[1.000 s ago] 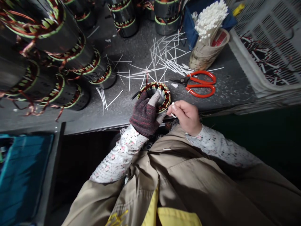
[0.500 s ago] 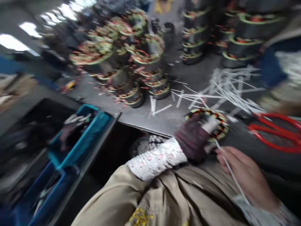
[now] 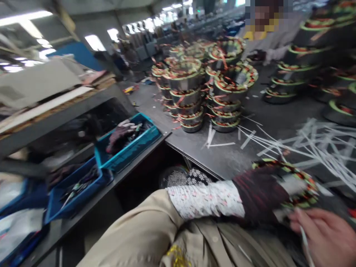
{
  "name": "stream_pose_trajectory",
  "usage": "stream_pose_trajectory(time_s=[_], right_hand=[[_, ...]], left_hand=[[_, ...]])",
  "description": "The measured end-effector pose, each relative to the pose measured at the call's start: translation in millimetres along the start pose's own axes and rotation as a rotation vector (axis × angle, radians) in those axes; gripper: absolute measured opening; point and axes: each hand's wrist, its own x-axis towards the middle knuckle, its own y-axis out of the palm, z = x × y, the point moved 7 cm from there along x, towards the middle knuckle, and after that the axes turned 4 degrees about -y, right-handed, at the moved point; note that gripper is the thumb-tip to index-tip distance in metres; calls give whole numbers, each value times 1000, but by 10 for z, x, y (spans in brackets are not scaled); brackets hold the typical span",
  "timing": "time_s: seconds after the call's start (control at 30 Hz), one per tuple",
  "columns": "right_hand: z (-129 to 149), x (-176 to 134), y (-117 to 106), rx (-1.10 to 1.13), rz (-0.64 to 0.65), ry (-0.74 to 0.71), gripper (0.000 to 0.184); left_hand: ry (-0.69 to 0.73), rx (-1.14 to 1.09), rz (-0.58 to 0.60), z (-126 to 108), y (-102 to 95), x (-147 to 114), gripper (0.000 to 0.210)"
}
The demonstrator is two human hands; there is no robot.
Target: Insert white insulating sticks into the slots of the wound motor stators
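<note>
Copper-wound motor ring [image 3: 302, 185] sits at desk [image 3: 222, 155] edge, right of view now since head swung left. Gloved left hand [image 3: 261, 193] fingers grip it; right hand [image 3: 325, 237] pinches white strip [image 3: 304, 241], pulled back from ring.

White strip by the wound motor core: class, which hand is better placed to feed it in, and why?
Probably the right hand: it pinches the white strip beside the motor core, while the gloved left hand lies on the core, steadying it.
</note>
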Motion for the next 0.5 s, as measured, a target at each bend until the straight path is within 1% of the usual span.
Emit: stream_pose_trajectory(time_s=[0.03,0.07,0.1,0.13,0.17,0.2,0.27,0.3,0.33,0.37,0.43,0.5], right_hand=[[37,-43,-5,7,-69,117,22],[101,-85,28,37,-88,198,26],[182,-109,114,101,-44,241,29],[258,-111,189,161,-17,264,34],[309,-96,241,211,-19,284,39],[336,-67,272,262,-46,298,44],[344,1,300,336,-104,299,52],[340,24,304,373,-124,290,56],[342,34,304,408,-132,274,58],[354,30,301,444,-129,250,58],[415,-11,276,495,-98,174,57],[519,-76,205,451,-75,60,54]], left_hand=[[-19,-155,-138,19,-6,-32,64],[-72,-316,-252,75,19,-73,65],[-118,-474,-383,139,45,-124,66],[-97,-602,-459,158,98,-153,66],[-70,-709,-510,172,156,-163,64],[-42,-834,-523,185,219,-149,62],[-3,-1137,-489,216,315,-87,59],[-3,-1245,-462,230,332,-57,57],[-5,-1297,-450,244,320,-38,53],[-8,-1287,-465,260,279,-33,46],[21,-1157,-550,275,149,-53,27],[66,-1068,-617,269,64,-70,13]])
